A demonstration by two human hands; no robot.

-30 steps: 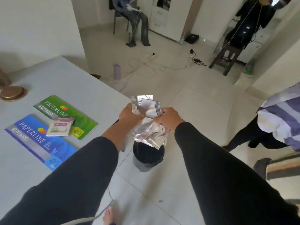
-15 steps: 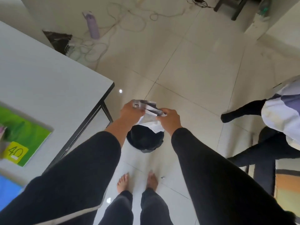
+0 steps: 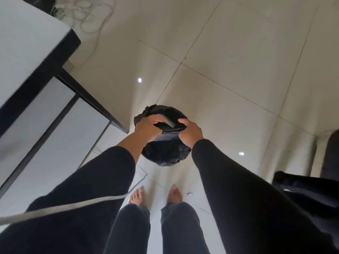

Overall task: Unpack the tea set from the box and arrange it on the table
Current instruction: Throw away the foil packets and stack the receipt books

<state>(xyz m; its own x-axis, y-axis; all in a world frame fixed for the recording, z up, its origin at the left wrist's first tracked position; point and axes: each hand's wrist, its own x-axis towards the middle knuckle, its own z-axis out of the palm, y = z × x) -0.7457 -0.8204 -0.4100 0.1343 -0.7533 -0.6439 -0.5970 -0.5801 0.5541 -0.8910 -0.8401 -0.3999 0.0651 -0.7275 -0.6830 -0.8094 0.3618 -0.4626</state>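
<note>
A floor of large pale glossy tiles (image 3: 229,52) is seen, with ceiling lights reflected. A white table (image 3: 27,43) with black frame is set at left; tangled cables (image 3: 91,13) lie beyond.

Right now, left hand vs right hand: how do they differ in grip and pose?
The left hand wraps over the left end of the folded wrapper, knuckles up; the right hand pinches its right end, thumb pointing inward. The left forearm is bare below a pushed-up sleeve; the right sleeve reaches the wrist. Both hold the wrapper above the black-lined bin.
</note>
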